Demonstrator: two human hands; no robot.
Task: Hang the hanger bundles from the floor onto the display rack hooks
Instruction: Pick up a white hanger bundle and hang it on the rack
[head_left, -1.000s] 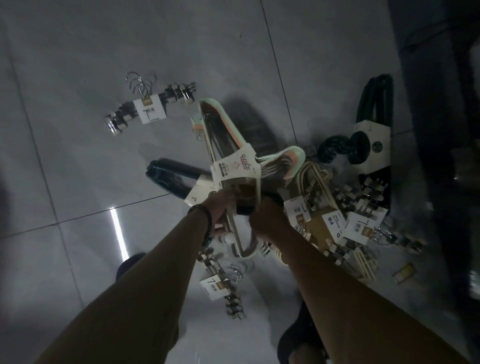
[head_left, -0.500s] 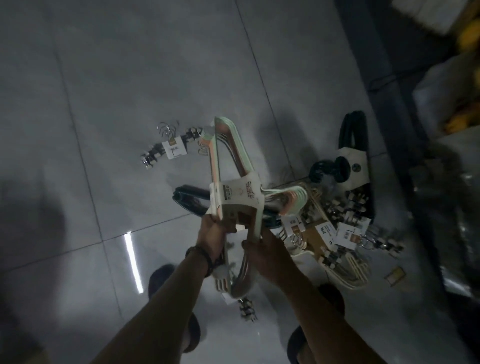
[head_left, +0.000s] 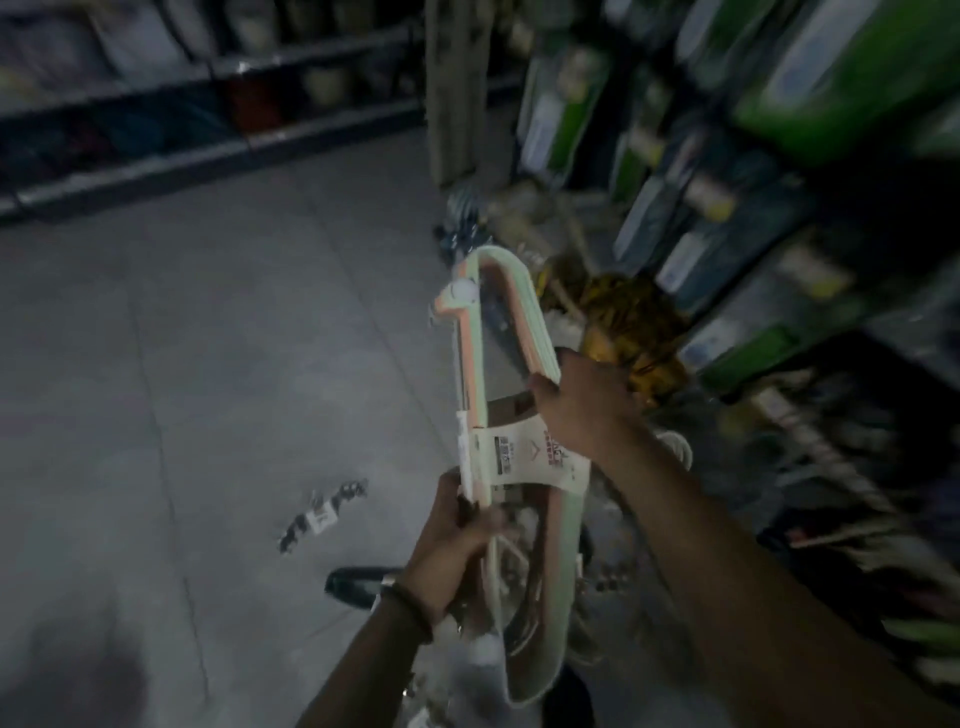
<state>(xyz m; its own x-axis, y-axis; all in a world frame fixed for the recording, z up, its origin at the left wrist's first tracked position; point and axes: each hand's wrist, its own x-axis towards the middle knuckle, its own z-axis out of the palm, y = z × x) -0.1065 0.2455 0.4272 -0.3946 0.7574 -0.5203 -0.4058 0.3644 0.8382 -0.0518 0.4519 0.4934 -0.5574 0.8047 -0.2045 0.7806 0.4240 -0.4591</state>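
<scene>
Head view: dim and blurred by motion; everything below is placed relative to the pastel plastic hanger bundle with a white paper sleeve (head_left: 511, 457).
Left hand (head_left: 457, 551): closed around the lower bar of the bundle, just under the sleeve; a dark band sits on the wrist. It seems to carry the weight from beneath.
Right hand (head_left: 582, 405): wrapped over the bundle's upper edge, above the sleeve, likely steadying it so the stack does not fan out.
Bundle: off the floor, held upright and slightly tilted between both hands, its rounded end uppermost, which suits carrying it toward a hook.
Left of the bundle, lower: a small clip-hanger bundle with a white tag (head_left: 322, 514) lies on the grey tiled floor (head_left: 182, 389), well apart and not yet picked up.
Below the bundle: a dark hanger end (head_left: 353, 584) shows near the left wrist; more stock behind the hands is too blurred to name.
Right of and beyond the bundle: a display rack of green and dark packages (head_left: 753, 208); I cannot make out any hooks.
Far beyond, left: dark shelving (head_left: 208, 104) along the aisle.
Judged step: carrying from floor to rack.
</scene>
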